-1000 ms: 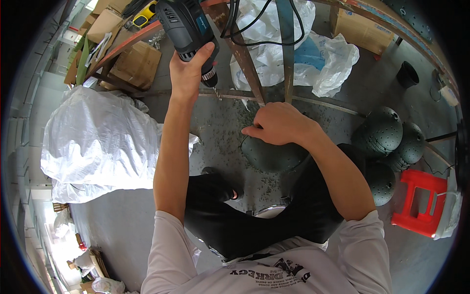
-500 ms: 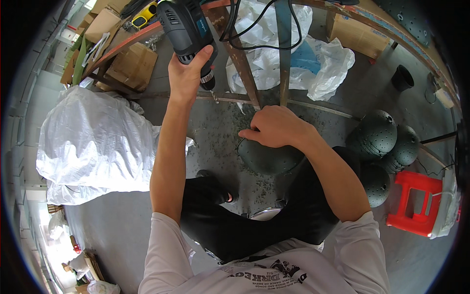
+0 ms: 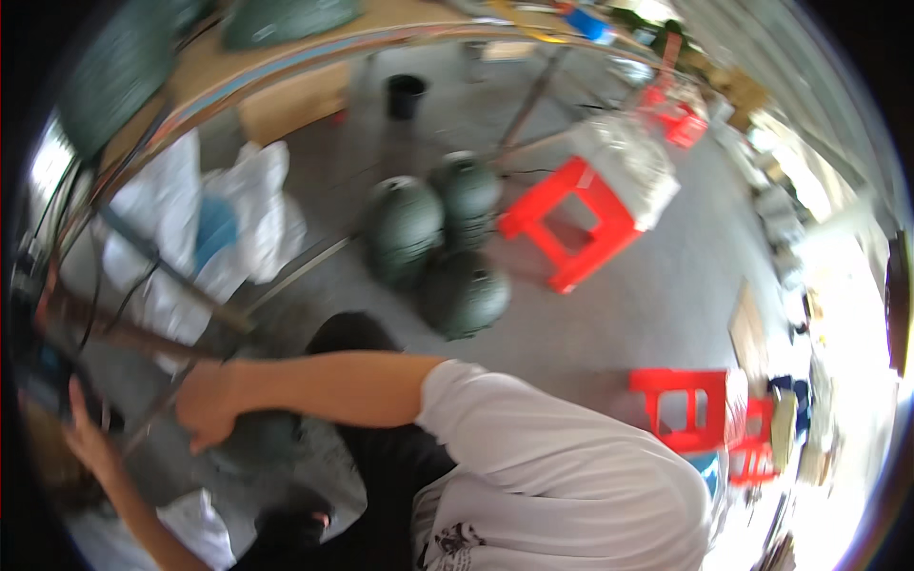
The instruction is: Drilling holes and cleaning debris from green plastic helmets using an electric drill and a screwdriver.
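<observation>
At the far left edge, blurred by motion, my left hand (image 3: 88, 438) is wrapped around a dark power drill (image 3: 52, 369) with a thin bit. My right hand (image 3: 205, 404) reaches across and grips the upper edge of a dark green, bowl-shaped shell (image 3: 257, 443) by my legs. The shell's underside and the right fingertips are partly hidden. Just beyond my knee stand stacks of similar green shells with small holes, a left stack (image 3: 405, 228), a back stack (image 3: 466, 190) and a front one (image 3: 466, 297).
A wooden-topped bench (image 3: 286, 71) with a metal frame runs across the far left and carries more green shells (image 3: 290, 21). White plastic sacks (image 3: 143, 243) lie beneath it. A black bucket (image 3: 405, 99), a red stool (image 3: 614, 221) and another red stool (image 3: 681, 440) stand on the floor.
My view has swung to the right, so the hands, drill and shell now appear at the far left. Both hands keep their holds.
</observation>
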Motion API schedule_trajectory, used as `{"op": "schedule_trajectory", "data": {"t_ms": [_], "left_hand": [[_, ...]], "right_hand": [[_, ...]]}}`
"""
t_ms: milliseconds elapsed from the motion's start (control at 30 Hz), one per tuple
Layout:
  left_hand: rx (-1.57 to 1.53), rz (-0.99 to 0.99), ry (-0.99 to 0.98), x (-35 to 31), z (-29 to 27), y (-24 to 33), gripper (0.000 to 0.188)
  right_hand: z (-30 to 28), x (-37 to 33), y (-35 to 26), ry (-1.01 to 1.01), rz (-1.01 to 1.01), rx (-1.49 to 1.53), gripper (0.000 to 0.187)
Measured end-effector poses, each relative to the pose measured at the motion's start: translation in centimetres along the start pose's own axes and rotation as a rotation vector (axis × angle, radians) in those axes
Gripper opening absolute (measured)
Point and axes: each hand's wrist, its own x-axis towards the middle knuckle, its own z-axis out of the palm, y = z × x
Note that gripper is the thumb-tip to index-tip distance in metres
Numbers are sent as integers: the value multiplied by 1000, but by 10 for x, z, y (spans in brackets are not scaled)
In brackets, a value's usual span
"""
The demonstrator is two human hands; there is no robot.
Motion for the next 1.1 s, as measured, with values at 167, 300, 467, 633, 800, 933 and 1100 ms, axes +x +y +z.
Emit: {"op": "schedule_trajectory", "data": {"t_ms": [167,300,467,633,800,933,1100], "left_hand": [[-140,23,-77,12,19,-30,55],[-195,-52,-198,18,0,-41,57],[-497,24,-371,9,11,-34,57],[-448,16,-276,14,9,-36,52],[-445,15,-229,-12,35,-6,44],[-372,-9,-178,-16,22,-2,49],[-457,-52,-181,-27,30,18,42]], "right_hand": [[-7,-16,5,-61,88,33,53],[-10,-20,3,-59,107,25,52],[-11,-18,4,-31,77,36,53],[-7,-11,-1,-35,78,21,51],[-12,-24,4,-40,103,34,49],[-11,-17,-2,7,106,41,49],[-11,-15,8,94,85,105,54]]}}
